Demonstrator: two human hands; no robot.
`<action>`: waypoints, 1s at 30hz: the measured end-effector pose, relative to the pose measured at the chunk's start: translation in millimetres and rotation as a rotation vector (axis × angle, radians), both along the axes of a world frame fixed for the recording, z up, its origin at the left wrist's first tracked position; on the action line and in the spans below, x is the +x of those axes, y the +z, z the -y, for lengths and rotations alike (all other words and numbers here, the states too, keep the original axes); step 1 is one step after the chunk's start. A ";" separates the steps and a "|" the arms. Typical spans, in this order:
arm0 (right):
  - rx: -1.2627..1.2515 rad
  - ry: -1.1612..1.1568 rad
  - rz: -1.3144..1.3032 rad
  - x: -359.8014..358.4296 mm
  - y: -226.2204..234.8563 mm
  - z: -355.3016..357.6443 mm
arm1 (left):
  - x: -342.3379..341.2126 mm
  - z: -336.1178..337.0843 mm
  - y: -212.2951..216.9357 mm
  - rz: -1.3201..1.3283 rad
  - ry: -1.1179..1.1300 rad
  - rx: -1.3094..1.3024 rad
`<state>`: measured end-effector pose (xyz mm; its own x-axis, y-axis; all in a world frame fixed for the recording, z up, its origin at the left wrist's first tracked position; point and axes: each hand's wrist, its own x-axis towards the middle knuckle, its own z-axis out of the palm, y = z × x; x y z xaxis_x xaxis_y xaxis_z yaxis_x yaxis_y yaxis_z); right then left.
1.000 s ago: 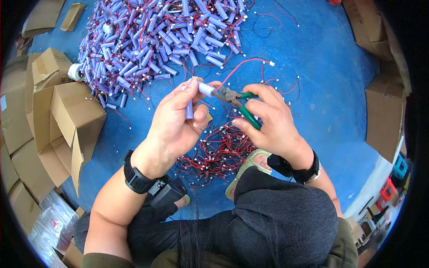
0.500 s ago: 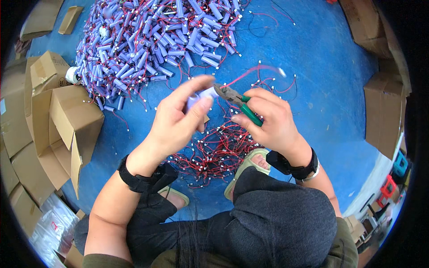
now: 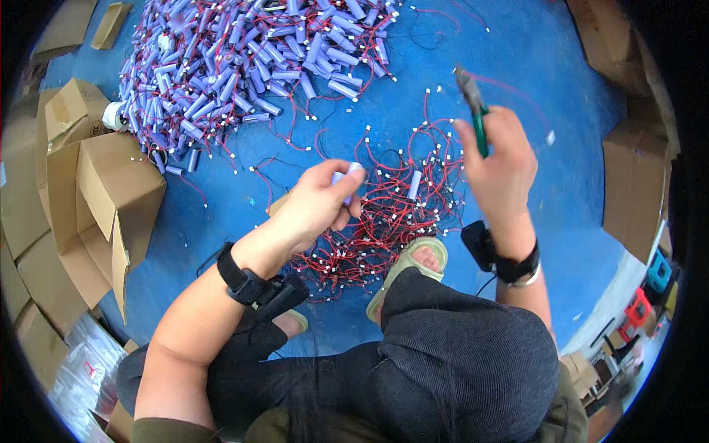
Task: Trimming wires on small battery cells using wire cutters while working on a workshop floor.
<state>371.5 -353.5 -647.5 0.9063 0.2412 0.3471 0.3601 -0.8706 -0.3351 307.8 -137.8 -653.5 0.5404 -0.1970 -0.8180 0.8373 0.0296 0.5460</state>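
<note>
My left hand (image 3: 314, 201) is closed round a purple cylindrical battery cell (image 3: 338, 179), partly covered by the fingers. To the right and farther off, my right hand (image 3: 504, 164) grips green-handled cutting pliers (image 3: 470, 92), jaws pointing away from me. A blurred red wire (image 3: 509, 90) trails right from the jaws, ending in a white connector (image 3: 550, 137). Below and between my hands lies a heap of red and black wires (image 3: 369, 240) with small white plugs. One loose purple cell (image 3: 415, 184) rests on that heap.
A large pile of purple cells with wires (image 3: 244, 66) covers the blue floor (image 3: 561, 199) at the far left. Open cardboard boxes (image 3: 122, 177) stand on the left, another carton (image 3: 635, 184) on the right. My sandalled foot (image 3: 413, 266) is beside the wire heap.
The pliers have moved away from the cell, up and to the right, with the red wire trailing from them. My left hand has shifted slightly right and nearer. A loose cell now shows on the wires.
</note>
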 end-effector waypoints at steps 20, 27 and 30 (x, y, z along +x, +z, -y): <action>-0.382 0.121 -0.630 -7.3 -5.0 55.5 | -8.3 99.6 -106.4 0.509 -0.631 0.824; 0.162 0.348 -0.636 -22.4 -3.5 41.4 | -0.5 46.7 -44.1 0.450 -0.133 0.260; 0.204 0.382 -0.711 -22.7 -3.3 31.9 | 1.7 33.0 -28.9 0.801 -0.202 0.443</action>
<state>348.7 -385.4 -650.8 0.7942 0.5712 -0.2072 0.2610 -0.6286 -0.7326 309.5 -170.8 -682.4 0.9648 -0.1078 -0.2400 0.1739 -0.4237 0.8890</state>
